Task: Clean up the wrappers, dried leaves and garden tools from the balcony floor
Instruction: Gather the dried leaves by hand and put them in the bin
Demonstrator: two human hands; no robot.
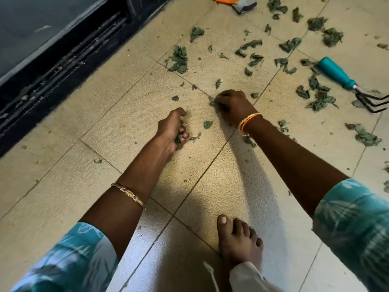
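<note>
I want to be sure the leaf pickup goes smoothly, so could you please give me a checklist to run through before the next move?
1. Left hand has a grip on collected dried leaves: ok.
2. Right hand is on the next leaf clump: ok, though whether it is pinched cannot be told.
3. Hand rake lies apart from both hands: ok.
4. Bin or bag for the leaves in view: not ok.
5. Bare foot off the leaves: ok.
6. Wrapper collected: not ok.
</note>
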